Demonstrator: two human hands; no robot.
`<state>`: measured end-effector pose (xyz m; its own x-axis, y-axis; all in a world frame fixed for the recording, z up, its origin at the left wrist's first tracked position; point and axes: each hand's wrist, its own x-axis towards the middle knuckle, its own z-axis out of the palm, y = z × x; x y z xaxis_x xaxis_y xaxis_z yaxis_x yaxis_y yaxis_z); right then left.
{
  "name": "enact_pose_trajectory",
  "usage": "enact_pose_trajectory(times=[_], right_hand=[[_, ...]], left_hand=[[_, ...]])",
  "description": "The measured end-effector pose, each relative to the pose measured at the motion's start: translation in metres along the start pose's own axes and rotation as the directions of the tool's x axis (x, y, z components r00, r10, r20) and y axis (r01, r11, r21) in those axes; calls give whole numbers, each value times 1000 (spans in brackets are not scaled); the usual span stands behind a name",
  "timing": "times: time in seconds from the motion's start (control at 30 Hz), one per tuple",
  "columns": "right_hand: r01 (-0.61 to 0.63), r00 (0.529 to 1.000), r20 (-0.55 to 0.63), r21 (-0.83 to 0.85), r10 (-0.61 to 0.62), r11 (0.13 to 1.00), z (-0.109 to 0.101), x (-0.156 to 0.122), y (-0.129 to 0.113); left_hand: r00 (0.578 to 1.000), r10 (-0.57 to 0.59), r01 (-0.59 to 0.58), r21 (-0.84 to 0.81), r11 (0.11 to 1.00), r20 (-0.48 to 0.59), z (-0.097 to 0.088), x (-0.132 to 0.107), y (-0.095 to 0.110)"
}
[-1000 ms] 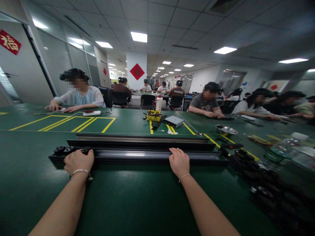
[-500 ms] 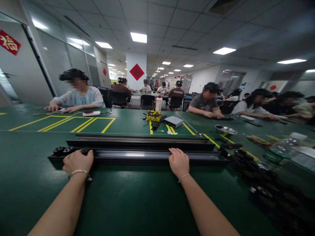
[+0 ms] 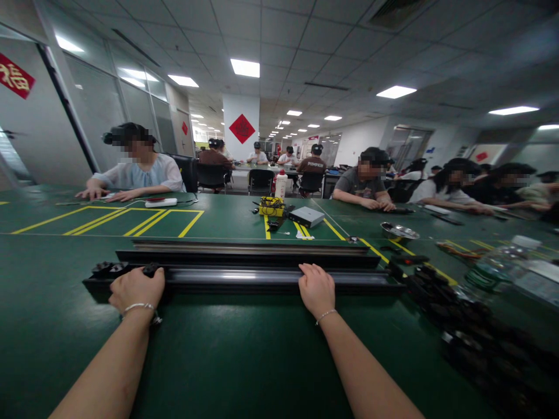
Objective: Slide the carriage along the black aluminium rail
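Now, small blocky black parts (image 3: 105, 269) sit at the left end of the long black rail with glossy grey top (image 3: 236, 277), on the green table (image 3: 227, 361). My left hand (image 3: 136, 288) bends over the rail there; whether it grips, I cannot tell. Behind the rail lies one long black bar (image 3: 218, 256). My right hand (image 3: 317, 289) rests on the rail's right half, unclenched. Past the rail's right end is a heap of black parts (image 3: 439, 299).

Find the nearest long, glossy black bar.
Centre of the head view: the bar lies under the left hand and right hand, across the green tabletop.
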<state>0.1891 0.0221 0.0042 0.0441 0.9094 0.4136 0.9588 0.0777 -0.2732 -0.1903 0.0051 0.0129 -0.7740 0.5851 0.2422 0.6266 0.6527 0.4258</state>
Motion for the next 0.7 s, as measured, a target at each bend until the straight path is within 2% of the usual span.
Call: enact_pose_trajectory(times=[0.7], right_hand=[[1, 1000, 2, 15, -1, 1000, 1, 0, 0]], left_hand=[[1000, 9, -9, 0, 1000, -11, 8, 6, -3]])
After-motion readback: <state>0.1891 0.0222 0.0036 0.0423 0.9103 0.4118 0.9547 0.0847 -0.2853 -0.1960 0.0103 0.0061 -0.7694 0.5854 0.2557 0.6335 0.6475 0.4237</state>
